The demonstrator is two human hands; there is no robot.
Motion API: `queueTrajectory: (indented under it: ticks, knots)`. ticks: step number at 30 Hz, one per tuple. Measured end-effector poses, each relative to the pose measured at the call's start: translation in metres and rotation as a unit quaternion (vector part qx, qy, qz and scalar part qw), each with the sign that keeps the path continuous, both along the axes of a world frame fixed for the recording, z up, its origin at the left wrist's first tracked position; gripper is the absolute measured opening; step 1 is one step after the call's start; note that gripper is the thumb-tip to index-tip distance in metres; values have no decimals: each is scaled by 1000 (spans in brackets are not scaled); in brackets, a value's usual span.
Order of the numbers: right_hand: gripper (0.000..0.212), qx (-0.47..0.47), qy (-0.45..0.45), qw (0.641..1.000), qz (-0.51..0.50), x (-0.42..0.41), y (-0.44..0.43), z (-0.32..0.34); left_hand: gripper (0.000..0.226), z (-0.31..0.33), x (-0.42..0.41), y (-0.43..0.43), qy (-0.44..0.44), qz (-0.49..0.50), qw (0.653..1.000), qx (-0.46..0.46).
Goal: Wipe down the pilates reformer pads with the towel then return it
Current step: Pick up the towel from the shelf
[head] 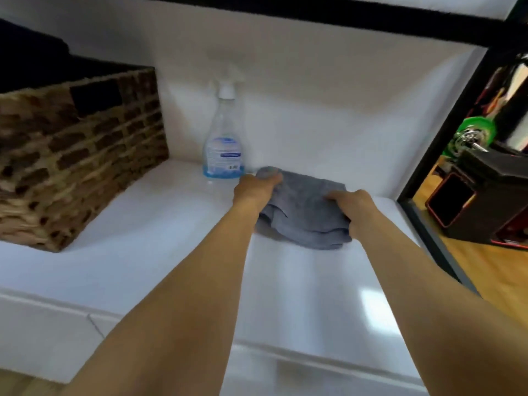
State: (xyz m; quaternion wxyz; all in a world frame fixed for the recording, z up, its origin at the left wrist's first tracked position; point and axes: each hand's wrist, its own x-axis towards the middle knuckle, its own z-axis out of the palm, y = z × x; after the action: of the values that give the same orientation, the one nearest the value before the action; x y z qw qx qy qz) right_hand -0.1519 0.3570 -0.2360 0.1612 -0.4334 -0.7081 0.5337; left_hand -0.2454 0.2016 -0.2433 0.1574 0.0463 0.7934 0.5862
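Both hands, left hand [254,190] and right hand [357,207], closed on the crumpled grey cloth towel [303,212] near the white shelf's [143,238] back edge (beside clear spray bottle [224,144]); should lift together, keeping folds bunched.

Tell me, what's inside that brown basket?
The woven basket shows only darkness at its open top, with a dark shape rising behind it at the upper left. Its walls hide whatever lies inside, so the contents cannot be told.

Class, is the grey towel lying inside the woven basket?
No: the towel lies on the white shelf, right of the basket.
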Motion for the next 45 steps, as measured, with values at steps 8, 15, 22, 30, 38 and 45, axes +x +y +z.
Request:
queueTrajectory:
  ticks: [8, 15, 22, 30, 38, 45]
  knots:
    - [32, -202, 120, 972, 11, 123, -112, 73, 25, 64, 102, -111, -79, -3, 990, 115]
    - [29, -214, 202, 956, -3, 282, -245, 213, 32, 209, 255, -234, -51, -41, 989, 130]
    - [31, -229, 237, 943, 45, 489, -345, 348, 43, 350, 436, -345, -58, -130, 985, 103]
    - [38, -132, 346, 928, -27, 766, -393, 436, 44, 439, 703, -345, 57, -150, 969, 186]
    - [25, -33, 353, 917, -182, 987, -330, 493, 24, 486, 902, -229, 44, -259, 928, 264]
    - [16, 44, 364, 877, -310, 1149, -217, 507, 28, 497, 1059, -66, -35, -405, 864, 297]
